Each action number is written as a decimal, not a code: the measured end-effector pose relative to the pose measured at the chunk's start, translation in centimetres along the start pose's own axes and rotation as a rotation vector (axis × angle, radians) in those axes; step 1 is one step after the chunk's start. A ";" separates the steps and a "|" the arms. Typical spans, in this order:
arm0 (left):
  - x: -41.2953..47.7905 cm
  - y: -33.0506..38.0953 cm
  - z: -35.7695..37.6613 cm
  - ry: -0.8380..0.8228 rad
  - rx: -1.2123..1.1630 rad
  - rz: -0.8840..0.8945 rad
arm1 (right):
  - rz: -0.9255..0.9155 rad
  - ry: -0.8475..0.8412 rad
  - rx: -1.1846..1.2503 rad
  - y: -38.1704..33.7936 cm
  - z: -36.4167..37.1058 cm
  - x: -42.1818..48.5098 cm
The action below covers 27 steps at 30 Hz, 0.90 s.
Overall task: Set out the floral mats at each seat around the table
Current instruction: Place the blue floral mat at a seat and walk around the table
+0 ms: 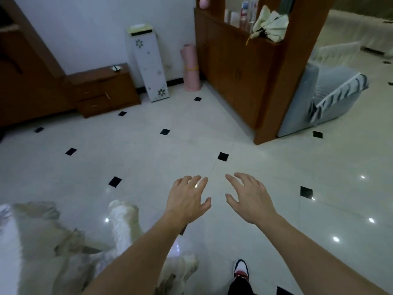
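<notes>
Both of my hands are stretched out in front of me over a glossy tiled floor. My left hand is empty, palm down, fingers spread. My right hand is beside it, a short gap apart, also empty with fingers spread. No floral mat and no table show in the head view. My foot in a white, red and black shoe stands on the floor below my right arm.
A white furry animal stands at my lower left, close to my left arm. Ahead are a low wooden drawer cabinet, a white flower-printed stand, a rolled pink mat, a tall wooden divider cabinet and a grey seat.
</notes>
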<state>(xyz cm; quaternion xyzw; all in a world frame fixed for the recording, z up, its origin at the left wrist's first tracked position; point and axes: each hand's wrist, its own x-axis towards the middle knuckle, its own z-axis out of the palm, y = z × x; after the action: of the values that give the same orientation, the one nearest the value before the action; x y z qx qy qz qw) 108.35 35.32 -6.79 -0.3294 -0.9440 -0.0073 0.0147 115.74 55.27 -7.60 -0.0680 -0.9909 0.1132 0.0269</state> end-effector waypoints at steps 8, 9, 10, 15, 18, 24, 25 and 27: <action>9.0 -1.5 -1.9 0.024 0.018 -0.243 | -0.186 -0.044 0.040 3.2 -1.5 13.0; 9.7 -1.8 -2.1 0.025 0.022 -0.270 | -0.217 -0.045 0.040 3.1 -1.6 14.3; 10.3 -2.3 -2.3 0.022 0.022 -0.300 | -0.246 -0.050 0.039 2.8 -1.8 15.7; 12.7 -5.7 -2.9 0.027 0.027 -0.436 | -0.362 -0.055 0.046 0.9 -1.8 22.0; 13.8 -8.3 -2.9 0.030 0.032 -0.500 | -0.416 -0.056 0.055 -1.2 -1.3 25.4; 16.8 -15.7 -2.2 0.062 0.003 -0.603 | -0.519 -0.093 0.058 -6.6 0.9 33.5; 17.5 -17.3 -2.0 0.059 -0.004 -0.614 | -0.533 -0.100 0.053 -7.8 1.3 35.1; 18.7 -21.3 -1.5 0.058 -0.013 -0.645 | -0.561 -0.097 0.046 -10.7 2.4 38.8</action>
<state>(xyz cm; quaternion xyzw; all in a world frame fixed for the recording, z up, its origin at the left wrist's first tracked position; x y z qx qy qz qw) 80.47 30.27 -4.80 -0.0130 -0.9989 -0.0271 0.0364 75.83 49.83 -6.03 0.2147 -0.9683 0.1269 0.0113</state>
